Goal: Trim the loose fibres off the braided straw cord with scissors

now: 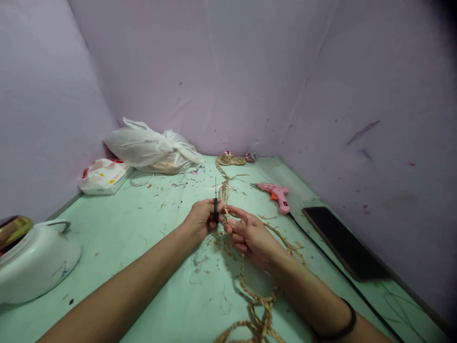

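Pale purple walls [235,71] are enclosing the green surface [160,295] in your head view. Near the frame's centre, your left hand [200,216] is gripping black-handled scissors [216,209] with curled fingers, while your right hand [252,233] is pinching a braided straw cord [262,301], whose loops are spreading toward the bottom centre. Right of centre, a pink glue gun [276,191] is resting.
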`<state>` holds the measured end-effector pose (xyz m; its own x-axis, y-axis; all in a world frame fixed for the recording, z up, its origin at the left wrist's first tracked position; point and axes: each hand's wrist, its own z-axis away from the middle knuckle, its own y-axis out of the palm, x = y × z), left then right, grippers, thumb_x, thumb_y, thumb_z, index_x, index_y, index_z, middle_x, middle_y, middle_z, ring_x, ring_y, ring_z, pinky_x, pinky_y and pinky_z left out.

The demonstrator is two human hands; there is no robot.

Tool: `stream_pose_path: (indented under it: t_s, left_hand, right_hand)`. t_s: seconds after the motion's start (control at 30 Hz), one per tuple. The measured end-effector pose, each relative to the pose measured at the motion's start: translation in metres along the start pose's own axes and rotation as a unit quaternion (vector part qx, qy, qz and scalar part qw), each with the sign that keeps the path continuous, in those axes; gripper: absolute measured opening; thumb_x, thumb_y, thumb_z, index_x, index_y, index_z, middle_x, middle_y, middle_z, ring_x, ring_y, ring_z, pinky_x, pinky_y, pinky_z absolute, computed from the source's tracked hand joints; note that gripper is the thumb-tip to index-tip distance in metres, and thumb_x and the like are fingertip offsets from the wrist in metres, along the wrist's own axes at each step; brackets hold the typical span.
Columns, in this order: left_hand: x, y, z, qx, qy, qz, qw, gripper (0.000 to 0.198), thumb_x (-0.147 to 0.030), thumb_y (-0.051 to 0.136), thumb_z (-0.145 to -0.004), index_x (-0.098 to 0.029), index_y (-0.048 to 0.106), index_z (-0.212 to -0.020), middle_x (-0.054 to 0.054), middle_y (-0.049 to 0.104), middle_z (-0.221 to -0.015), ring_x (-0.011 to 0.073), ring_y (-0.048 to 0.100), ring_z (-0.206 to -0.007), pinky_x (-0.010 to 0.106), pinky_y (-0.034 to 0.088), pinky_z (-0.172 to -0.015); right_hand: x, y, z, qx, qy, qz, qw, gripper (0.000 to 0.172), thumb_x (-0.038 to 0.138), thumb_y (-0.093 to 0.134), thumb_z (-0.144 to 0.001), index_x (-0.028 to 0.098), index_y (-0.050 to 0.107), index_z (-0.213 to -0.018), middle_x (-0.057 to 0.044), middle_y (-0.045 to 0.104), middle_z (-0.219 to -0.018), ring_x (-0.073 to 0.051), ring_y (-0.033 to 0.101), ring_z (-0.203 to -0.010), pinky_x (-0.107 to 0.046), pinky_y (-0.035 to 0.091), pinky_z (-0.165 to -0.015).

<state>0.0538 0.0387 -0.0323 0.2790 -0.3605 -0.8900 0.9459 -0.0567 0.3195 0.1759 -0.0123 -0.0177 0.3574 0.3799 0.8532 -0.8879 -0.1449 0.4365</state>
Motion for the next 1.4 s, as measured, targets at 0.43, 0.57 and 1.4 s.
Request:
stream_pose_path:
  t_s: [0.43, 0.57, 1.4]
  left_hand:
    - [-0.028, -0.008, 0.017, -0.142, 0.373, -0.290, 0.870, 0.035, -0.010, 0.057, -0.061, -0.018, 0.052, -0.095, -0.001, 0.061, -0.074, 0.0118, 0.057, -0.067, 0.021, 0.043, -0.063]
    - [-0.031, -0.010, 0.022, -0.147, 0.416, -0.397, 0.805, 0.037, -0.010, 0.053, -0.064, -0.021, 0.053, -0.099, 0.000, 0.062, -0.083, 0.0137, 0.058, -0.075, 0.024, 0.043, -0.070]
    - [-0.039, -0.035, 0.043, 0.001, 0.364, -0.778, 0.512, 0.049, -0.027, 0.043, -0.070, -0.020, 0.046, -0.118, 0.006, 0.065, -0.093, 0.0231, 0.061, -0.080, 0.032, 0.042, -0.064]
  right_hand:
    - [-0.010, 0.002, -0.007, -0.056, -0.075, 0.102, 0.990, 0.021, 0.026, 0.063, -0.064, 0.016, 0.052, -0.080, 0.003, 0.054, -0.058, -0.004, 0.036, -0.039, -0.015, 0.021, -0.032]
    - [-0.014, 0.002, -0.005, -0.040, -0.077, 0.117, 0.989, 0.022, 0.027, 0.061, -0.067, 0.013, 0.058, -0.083, 0.002, 0.055, -0.057, -0.006, 0.044, -0.043, -0.017, 0.030, -0.037]
    - [0.021, -0.010, -0.003, -0.091, -0.121, -0.068, 0.986, 0.026, 0.017, 0.066, -0.062, 0.010, 0.062, -0.086, 0.003, 0.055, -0.055, -0.002, 0.038, -0.038, -0.012, 0.030, -0.031]
